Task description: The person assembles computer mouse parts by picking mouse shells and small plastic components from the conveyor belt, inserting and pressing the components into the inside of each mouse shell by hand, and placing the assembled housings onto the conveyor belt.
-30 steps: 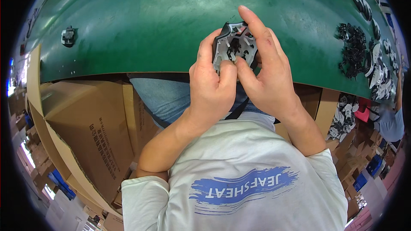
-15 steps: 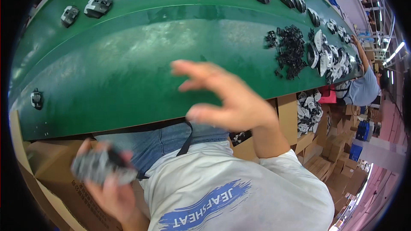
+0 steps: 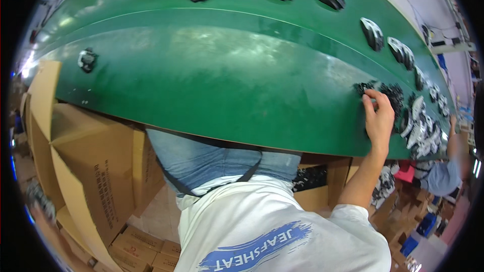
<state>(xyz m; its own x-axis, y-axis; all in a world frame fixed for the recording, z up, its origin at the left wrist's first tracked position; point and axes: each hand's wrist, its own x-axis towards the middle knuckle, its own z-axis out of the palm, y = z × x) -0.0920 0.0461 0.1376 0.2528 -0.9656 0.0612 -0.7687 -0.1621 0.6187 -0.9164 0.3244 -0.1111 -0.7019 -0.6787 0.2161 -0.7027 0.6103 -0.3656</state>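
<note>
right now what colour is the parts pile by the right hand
The parts pile is black; head view.

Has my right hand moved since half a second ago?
Yes. Your right hand has moved rightward over the green table, now at the black parts pile; before, it was well left of it.

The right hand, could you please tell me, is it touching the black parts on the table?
Cannot tell: the head view shows the right hand overlapping the black parts from above, hiding any contact or gap.
</note>
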